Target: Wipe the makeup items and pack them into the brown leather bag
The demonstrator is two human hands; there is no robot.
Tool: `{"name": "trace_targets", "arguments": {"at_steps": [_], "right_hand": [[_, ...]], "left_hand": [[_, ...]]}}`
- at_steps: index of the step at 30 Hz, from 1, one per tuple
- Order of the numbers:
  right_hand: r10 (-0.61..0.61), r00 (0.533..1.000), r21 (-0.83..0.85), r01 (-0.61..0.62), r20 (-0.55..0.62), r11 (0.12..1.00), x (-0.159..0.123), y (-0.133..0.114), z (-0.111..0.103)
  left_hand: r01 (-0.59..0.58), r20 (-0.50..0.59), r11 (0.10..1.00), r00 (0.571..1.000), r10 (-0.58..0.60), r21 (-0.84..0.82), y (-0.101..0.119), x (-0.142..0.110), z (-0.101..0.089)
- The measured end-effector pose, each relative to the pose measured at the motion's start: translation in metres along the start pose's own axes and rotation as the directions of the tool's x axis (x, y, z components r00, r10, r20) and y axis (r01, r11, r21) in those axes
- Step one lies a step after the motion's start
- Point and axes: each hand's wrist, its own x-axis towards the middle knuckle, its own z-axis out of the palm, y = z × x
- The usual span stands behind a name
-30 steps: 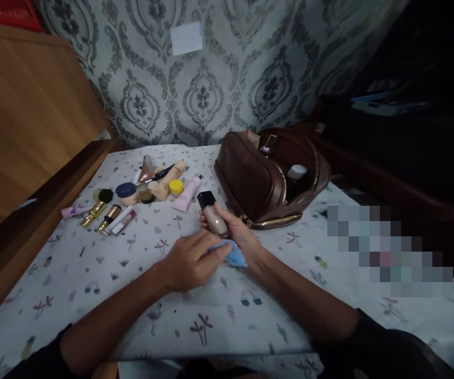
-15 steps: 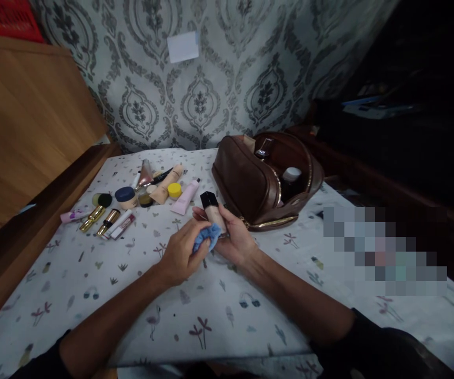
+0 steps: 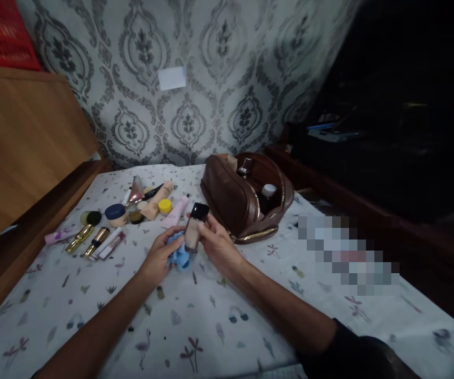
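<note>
Head view: the right hand (image 3: 222, 248) pinches the bottle (image 3: 192, 235) side-on, leaving its front uncovered, while the half-curled left hand (image 3: 159, 254) bunches the cloth (image 3: 180, 258) alongside.

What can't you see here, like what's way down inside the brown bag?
- Bottom of the brown bag: head view, hidden by its walls and shadow.
- Writing on the black-capped bottle: head view, too small and blurred to read.
- Part of the blue cloth: head view, behind the left hand's fingers.
- Whatever's under the blocky squares: head view, pixelated.
</note>
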Motion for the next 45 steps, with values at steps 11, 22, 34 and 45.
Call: {"name": "trace_targets", "arguments": {"at_steps": [11, 22, 34, 45], "right_hand": [[-0.002, 0.974, -0.668, 0.157, 0.226, 0.727, -0.036, -0.090, -0.017], [-0.186, 0.953, -0.935, 0.278, 0.240, 0.220, -0.064, -0.232, -0.041], [0.327, 0.833, -0.825, 0.525, 0.447, -0.209, 0.012, -0.253, -0.063], [0.599, 0.740, -0.817, 0.526, 0.305, -0.234, 0.042, -0.243, -0.064]], "left_hand": [[0.221, 0.128, 0.973, 0.969, -0.211, -0.067, 0.006, -0.007, 0.009], [-0.184, 0.549, 0.924, 0.835, -0.034, 0.336, 0.008, -0.009, 0.109], [-0.606, 0.626, 0.206, 0.779, -0.041, 0.768, 0.004, 0.020, 0.137], [-0.711, 0.713, 0.262, 0.693, 0.106, 0.653, -0.018, 0.033, 0.126]]}}
